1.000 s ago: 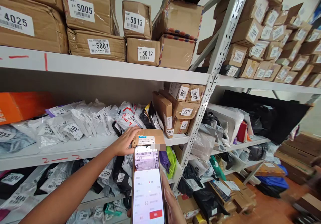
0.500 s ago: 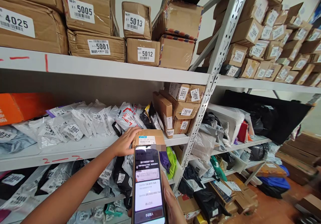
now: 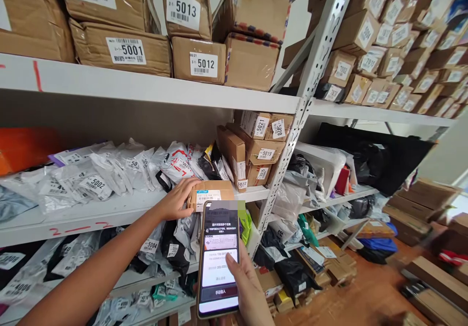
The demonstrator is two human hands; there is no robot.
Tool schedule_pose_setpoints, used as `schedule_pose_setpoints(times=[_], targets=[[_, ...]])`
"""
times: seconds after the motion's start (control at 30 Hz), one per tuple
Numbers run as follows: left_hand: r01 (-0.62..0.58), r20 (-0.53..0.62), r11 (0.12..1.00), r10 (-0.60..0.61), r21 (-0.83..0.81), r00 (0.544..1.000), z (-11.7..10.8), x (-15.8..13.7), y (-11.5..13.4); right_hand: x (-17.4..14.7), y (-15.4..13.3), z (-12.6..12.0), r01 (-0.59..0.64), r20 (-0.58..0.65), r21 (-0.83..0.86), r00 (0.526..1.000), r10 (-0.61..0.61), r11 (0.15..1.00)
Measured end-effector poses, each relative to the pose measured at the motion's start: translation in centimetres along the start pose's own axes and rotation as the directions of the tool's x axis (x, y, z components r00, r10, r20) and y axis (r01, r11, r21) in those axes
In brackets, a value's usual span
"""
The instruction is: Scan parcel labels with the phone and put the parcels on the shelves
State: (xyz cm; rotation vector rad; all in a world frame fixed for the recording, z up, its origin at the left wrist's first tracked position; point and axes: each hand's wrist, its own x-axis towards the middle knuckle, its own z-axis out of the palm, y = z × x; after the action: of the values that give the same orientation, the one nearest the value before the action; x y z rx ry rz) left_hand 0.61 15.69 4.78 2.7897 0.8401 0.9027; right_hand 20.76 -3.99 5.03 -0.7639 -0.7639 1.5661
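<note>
My left hand (image 3: 179, 200) grips the left side of a small cardboard box (image 3: 223, 189) with a white shipping label on its face. It is in front of the middle shelf's edge. My right hand (image 3: 245, 278) holds a smartphone (image 3: 219, 293) upright below and in front of the box, hiding the box's lower part. The thumb lies over the lit screen, on a white pop-up panel with numbers and text. Behind the box, a narrow carton labelled 5022 (image 3: 239, 163) leans beside stacked cartons, and white plastic parcels (image 3: 179, 163) lie to the left.
The upper shelf (image 3: 146, 82) carries large labelled cartons, such as 5012 (image 3: 203, 75). A perforated metal post (image 3: 292, 145) stands right of the middle shelf. Bagged parcels (image 3: 149, 248) fill the shelf below. Boxes and black bags (image 3: 298, 272) lie on the floor at right.
My right thumb has come onto the phone screen, and the whole phone now shows a little higher. The camera view has shifted slightly, so the shelves appear higher and further left.
</note>
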Motion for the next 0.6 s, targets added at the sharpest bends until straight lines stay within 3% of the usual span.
schedule_pose_setpoints(times=[0.13, 0.43, 0.6], targets=[[0.027, -0.003, 1.000, -0.027, -0.015, 1.000, 0.0, 0.0, 0.1, 0.3, 0.9, -0.7, 0.001, -0.004, 0.079, 1.000, -0.001, 0.997], [0.025, -0.001, 0.999, -0.025, -0.024, 1.000, -0.1, 0.1, 0.2, -1.1, 0.4, -2.0, -0.089, 0.184, -0.024, 0.979, 0.092, 0.996], [0.000, 0.000, 1.000, 0.000, -0.012, 1.000, -0.1, 0.1, 0.0, -1.5, 0.0, -2.2, -0.060, 0.264, -0.043, 0.962, 0.069, 0.997]])
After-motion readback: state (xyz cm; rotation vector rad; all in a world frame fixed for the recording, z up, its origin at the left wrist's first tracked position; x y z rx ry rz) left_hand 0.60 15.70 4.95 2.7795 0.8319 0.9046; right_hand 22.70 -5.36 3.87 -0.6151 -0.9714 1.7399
